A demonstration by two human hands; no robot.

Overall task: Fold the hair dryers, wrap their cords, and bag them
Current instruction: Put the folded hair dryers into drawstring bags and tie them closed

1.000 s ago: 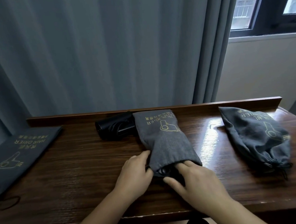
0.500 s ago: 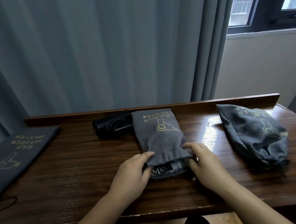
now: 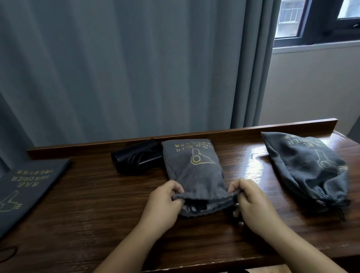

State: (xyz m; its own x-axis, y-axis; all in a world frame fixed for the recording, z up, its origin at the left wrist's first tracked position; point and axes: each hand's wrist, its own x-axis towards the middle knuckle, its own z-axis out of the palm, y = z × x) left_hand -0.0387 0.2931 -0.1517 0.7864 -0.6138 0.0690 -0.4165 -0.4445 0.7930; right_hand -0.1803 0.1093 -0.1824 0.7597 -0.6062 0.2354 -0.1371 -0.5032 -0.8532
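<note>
Both hands pinching the middle bag's (image 3: 193, 170) open mouth, left hand (image 3: 163, 204) and right hand (image 3: 251, 204) at opposite edges

middle bag (image 3: 195, 174): grey, mouth open | hair dryer (image 3: 137, 160): black, behind it

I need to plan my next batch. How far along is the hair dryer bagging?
Done: the right bag looks filled and cinched. In hand: left hand and right hand pinch the middle bag at its open mouth. Left: a black hair dryer and the flat left bag.
</note>
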